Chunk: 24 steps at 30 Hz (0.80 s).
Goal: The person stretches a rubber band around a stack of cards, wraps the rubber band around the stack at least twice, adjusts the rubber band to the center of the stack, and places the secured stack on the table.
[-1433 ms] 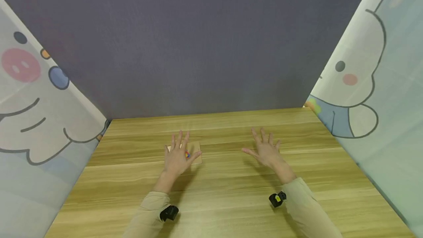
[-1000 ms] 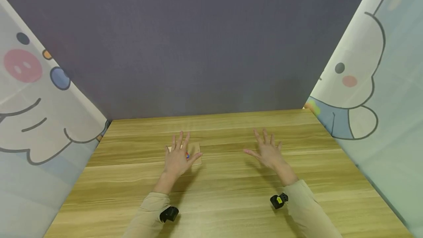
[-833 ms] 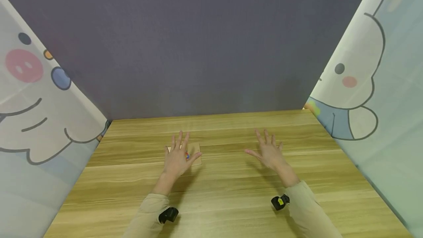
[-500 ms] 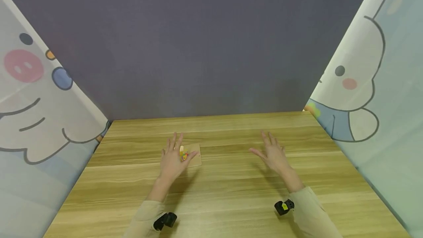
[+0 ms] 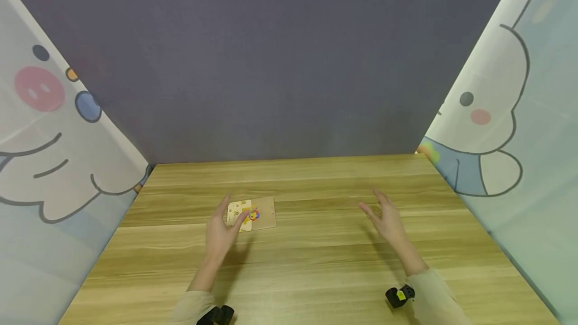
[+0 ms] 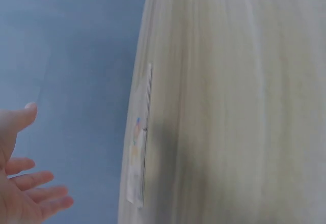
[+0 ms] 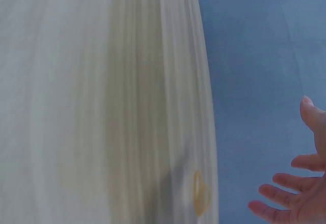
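Observation:
My left hand [image 5: 220, 233] hovers over the table with thumb and fingers apart, holding nothing; its thumb overlaps a flat piece in the head view. That piece has a pale half [image 5: 236, 209] with small yellow prints and a tan half [image 5: 266, 213], with a colourful little figure at the join. In the left wrist view the thin tan half [image 6: 142, 99] lies flat on the wood, beyond the left hand [image 6: 25, 193]. My right hand [image 5: 389, 223] is raised over the table's right part, thumb apart from loosely bent fingers, gripping nothing. A small yellow loop shape [image 7: 200, 194] shows near the right hand [image 7: 305, 193].
The wood-grain table [image 5: 307, 265] stretches below both hands. A dark grey panel [image 5: 289, 64] stands along its far edge. Cartoon-printed cloths hang at the left [image 5: 40, 134] and right [image 5: 487, 104]. A black wrist camera [image 5: 399, 296] sits by the right sleeve.
Both hands have drawn back toward the body and apart, turning from palm-down with spread fingers to more sideways. The left hand's shift uncovers the pale half of the flat piece.

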Motion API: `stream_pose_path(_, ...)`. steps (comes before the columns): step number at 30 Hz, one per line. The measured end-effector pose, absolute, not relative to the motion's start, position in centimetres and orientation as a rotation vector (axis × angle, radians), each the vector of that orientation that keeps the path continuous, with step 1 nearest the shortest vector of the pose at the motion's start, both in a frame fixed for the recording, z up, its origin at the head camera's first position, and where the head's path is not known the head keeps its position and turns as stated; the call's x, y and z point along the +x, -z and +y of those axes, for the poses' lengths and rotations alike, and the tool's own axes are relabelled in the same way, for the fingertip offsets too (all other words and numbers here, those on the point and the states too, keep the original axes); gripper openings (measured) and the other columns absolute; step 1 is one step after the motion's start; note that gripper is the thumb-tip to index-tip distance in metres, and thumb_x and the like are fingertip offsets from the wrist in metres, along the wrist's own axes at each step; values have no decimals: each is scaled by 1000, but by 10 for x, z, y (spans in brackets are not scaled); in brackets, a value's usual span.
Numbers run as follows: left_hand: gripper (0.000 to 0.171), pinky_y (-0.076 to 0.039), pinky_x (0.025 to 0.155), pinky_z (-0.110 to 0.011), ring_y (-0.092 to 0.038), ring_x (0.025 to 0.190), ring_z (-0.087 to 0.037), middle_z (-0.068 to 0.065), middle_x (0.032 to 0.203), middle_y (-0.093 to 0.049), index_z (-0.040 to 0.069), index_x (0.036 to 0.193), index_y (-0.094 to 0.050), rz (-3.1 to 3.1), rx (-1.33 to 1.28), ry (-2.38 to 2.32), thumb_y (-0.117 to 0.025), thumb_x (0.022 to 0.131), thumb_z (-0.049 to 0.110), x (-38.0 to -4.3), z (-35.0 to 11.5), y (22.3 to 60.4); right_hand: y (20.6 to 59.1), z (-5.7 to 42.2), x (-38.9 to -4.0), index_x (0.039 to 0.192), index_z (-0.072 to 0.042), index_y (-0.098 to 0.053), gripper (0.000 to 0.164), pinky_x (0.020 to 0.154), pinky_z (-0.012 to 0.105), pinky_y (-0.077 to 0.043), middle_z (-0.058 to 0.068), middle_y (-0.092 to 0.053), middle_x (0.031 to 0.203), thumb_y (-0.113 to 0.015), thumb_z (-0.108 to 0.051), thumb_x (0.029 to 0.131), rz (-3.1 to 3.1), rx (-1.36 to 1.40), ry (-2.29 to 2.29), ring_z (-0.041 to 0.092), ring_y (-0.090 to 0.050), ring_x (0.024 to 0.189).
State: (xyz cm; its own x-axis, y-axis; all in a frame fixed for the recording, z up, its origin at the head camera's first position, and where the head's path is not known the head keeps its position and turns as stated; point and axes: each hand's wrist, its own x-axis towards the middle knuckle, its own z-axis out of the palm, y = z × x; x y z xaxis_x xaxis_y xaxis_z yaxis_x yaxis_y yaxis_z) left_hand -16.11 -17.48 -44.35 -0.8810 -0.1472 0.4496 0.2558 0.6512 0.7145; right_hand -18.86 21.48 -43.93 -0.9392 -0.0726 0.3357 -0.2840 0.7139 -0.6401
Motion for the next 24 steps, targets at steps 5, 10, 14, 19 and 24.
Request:
stream_pose_path(5,63,-49,74,-48,-58,79,-45,-28,118,-49,-10,124,-42,-2365,-24,1223,-71,76,19,-160,-184,450,445,225,-186,125,13,-38,57,72,52,-48,34,-44,117,-61,-22,85,-2579,200,-1145,49,-49,95)
stream_pose_path(10,64,-50,72,-46,-54,92,-47,-33,112,-50,-15,122,-41,-2369,90,1345,-73,73,12,-161,-190,454,449,237,-184,125,12,-39,56,75,49,-48,33,-45,117,-60,-22,85,-2605,98,-1254,46,-50,96)
stream_pose_path(14,66,-52,68,-38,-57,88,-44,-34,110,-51,-16,122,-40,-2409,212,1443,-73,73,13,-162,-195,455,454,245,-183,124,10,-41,57,73,46,-49,31,-47,116,-61,-25,85,-2618,-13,-1342,41,-52,95)
stream_pose_path(19,68,-53,60,-29,-61,77,-37,-34,112,-50,-14,125,-38,-2464,347,1577,-73,73,14,-166,-201,455,462,255,-186,122,11,-44,56,74,41,-50,31,-50,111,-62,-26,84,-2625,-78,-1375,40,-54,94)
stream_pose_path(24,69,-44,42,-19,-46,44,-12,-33,112,-49,-12,126,-37,-2469,438,1690,-73,73,13,-172,-204,458,462,262,-186,122,11,-44,56,74,35,-50,32,-50,112,-63,-26,84,-2661,-123,-1412,41,-52,98)
